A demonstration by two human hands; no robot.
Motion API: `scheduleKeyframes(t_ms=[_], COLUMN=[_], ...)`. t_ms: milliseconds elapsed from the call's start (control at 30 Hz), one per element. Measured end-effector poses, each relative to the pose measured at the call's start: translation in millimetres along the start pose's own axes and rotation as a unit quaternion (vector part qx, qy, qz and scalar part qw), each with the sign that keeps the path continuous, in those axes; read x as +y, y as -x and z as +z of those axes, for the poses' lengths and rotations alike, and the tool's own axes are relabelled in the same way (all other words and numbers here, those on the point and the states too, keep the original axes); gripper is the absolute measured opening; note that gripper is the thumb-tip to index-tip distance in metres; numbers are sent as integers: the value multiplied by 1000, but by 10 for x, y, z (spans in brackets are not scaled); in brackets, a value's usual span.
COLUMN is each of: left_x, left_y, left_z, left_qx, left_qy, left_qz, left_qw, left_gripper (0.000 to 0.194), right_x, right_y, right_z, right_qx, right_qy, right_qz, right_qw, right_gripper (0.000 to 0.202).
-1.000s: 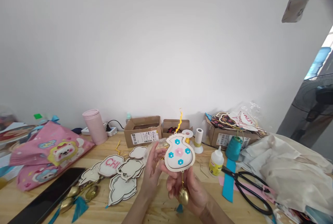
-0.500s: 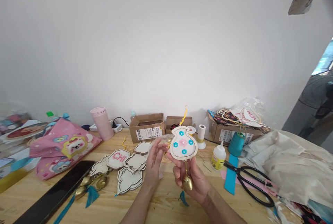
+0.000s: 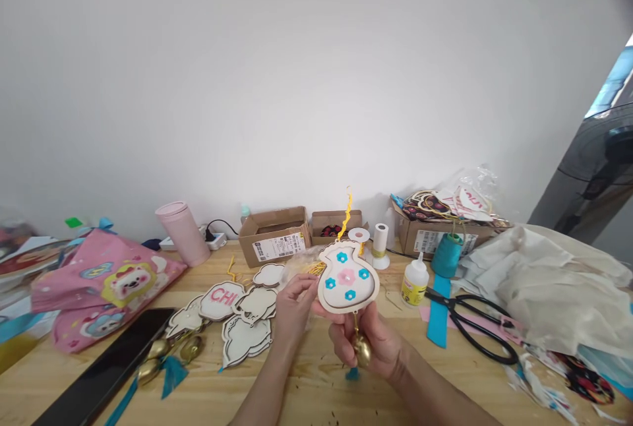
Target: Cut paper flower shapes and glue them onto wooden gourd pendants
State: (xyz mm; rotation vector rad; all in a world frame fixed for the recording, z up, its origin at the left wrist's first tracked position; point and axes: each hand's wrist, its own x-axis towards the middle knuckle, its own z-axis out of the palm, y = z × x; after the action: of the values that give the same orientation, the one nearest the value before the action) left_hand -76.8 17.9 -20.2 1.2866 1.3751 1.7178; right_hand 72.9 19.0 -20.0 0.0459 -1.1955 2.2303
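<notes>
My right hand [image 3: 380,340] holds up a pouch-shaped wooden pendant [image 3: 334,298] from below, its fingers behind the lower edge. The pendant has a pale face with blue flowers around a pink one. A twisted yellow cord [image 3: 347,215] stands up from its top. Below it a gold bell [image 3: 362,351] hangs against my right palm, with a blue tassel [image 3: 352,374] underneath. My left hand [image 3: 293,307] is closed at the pendant's left edge, thumb and fingertips together on the rim.
Left are stacked wooden plaques [image 3: 247,340], gold bells [image 3: 190,348], a black phone-like slab [image 3: 106,366], a pink bag [image 3: 109,287] and a pink tumbler [image 3: 184,235]. Right are a glue bottle [image 3: 414,281], teal thread [image 3: 447,256], black scissors [image 3: 475,327] and white fabric [image 3: 544,281]. Cardboard boxes [image 3: 274,235] line the wall.
My left hand has moved from beside the pendant, fingers apart, to its left edge, and its fingers have closed. The pendant has tilted slightly, and the view has shifted a little.
</notes>
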Motion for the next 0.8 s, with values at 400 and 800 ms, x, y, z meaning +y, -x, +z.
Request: scheduleKeyframes(t_ms=[400,800], left_x=[32,85], left_y=[22,58], left_z=[8,20], left_qx=[-7,-20], left_qy=[9,6], left_qz=[1,-7], left_qw=[1000,1000], left_gripper=[22,17], right_x=[-6,-8], right_y=[-8,-20], right_z=[32,69], right_qx=[-18,14], right_qy=[7,-12], right_qz=[16,0], right_qw=[1000,1000], right_gripper=[74,79])
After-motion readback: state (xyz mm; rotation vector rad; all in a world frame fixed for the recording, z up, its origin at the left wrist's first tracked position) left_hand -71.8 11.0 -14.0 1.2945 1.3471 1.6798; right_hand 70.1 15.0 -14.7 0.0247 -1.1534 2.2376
